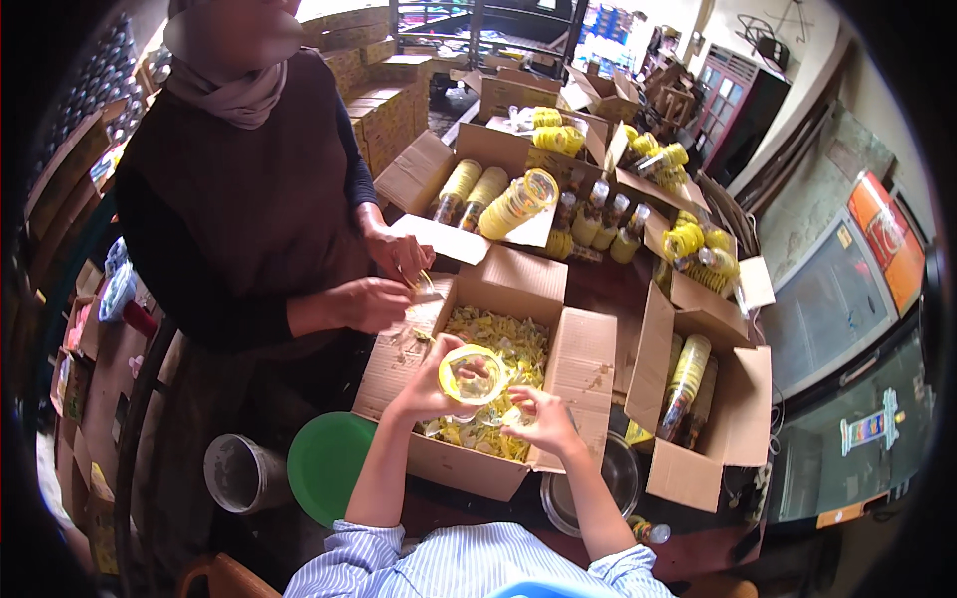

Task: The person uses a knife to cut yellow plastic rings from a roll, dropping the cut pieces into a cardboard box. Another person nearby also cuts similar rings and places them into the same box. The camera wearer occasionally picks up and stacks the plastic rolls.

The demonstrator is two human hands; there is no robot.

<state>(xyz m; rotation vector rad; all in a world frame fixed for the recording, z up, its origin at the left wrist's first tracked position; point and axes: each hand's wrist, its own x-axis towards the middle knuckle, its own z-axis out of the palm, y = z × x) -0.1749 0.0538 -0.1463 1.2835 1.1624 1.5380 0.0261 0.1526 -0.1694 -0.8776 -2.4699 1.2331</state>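
My left hand (439,387) is closed round a yellow ring-shaped piece (446,376) whose pale round opening faces up. My right hand (543,421) is just right of it, fingers curled together over something small and pale that I cannot make out. Both hands are above an open cardboard box (469,468) holding a heap of small yellow and clear scraps (498,334). Across the box at the left, a co-worker's two hands (374,299) pinch a thin yellow strip or band (423,282).
A green basin (329,468) and a grey bucket (239,473) stand at the left, a metal bowl (598,488) at the right. Open cardboard boxes (738,419) hold yellow-wrapped bottles and stacked yellow rings (518,204). Several bottles (603,219) stand behind the scrap box.
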